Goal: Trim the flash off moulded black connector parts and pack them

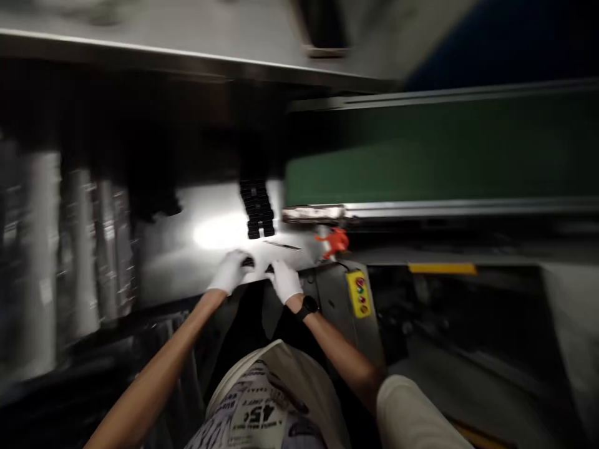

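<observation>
My left hand (230,272), in a white glove, is curled round a small black piece (248,262) near the front edge of the bright metal table. To its right, my right hand (285,281), gloved too and with a black watch at the wrist, pinches at something small and dark (270,269). What that is stays too blurred to name. Just beyond both hands, black ridged parts (257,209) lie in a stacked row running away from me. A thin pen-like tool (282,246) rests between that row and my right hand.
A green conveyor belt (435,149) runs off to the right. Near its close end are an orange object (336,242) and a yellow button box (359,293). Shiny plastic-wrapped items (84,249) stand at left. A metal shelf (187,59) crosses above the table.
</observation>
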Demonstrator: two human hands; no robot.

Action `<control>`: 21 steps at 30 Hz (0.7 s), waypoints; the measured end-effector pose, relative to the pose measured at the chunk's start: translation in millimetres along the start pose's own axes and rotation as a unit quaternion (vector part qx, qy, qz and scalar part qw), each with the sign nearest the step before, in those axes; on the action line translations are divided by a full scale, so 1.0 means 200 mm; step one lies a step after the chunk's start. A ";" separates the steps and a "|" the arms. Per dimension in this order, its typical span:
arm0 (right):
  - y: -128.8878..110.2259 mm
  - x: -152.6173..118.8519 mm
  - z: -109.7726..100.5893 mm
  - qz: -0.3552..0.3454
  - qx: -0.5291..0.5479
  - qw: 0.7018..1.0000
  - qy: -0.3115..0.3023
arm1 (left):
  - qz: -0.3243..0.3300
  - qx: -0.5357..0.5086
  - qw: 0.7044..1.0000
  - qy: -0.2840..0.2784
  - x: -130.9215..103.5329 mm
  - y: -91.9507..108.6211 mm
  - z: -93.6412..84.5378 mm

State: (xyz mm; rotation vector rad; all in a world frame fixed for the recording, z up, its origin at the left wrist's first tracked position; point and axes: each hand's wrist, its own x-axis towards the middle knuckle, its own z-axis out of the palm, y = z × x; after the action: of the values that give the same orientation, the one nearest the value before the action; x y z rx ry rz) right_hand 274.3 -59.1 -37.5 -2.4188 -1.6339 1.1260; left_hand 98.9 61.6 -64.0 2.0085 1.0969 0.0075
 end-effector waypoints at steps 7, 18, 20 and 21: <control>1.07 -1.05 -0.40 0.241 0.138 0.932 0.234 | -0.256 -0.101 0.948 0.162 -0.37 0.30 0.01; 2.54 -1.95 -0.59 0.447 0.073 0.864 0.219 | -0.146 -0.234 0.960 0.041 -0.66 1.42 0.47; 2.59 -1.93 -0.55 0.415 0.078 0.881 0.215 | -0.133 -0.249 0.959 0.035 -0.68 1.48 0.50; 2.60 -1.92 -0.54 0.401 0.078 0.887 0.216 | -0.131 -0.251 0.958 0.036 -0.69 1.51 0.51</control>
State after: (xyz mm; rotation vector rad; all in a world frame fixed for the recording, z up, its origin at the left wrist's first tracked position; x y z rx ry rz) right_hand 677.7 -568.2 53.0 -2.9891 -0.3800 0.6000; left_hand 259.3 -185.5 119.0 1.4125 1.2541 0.2035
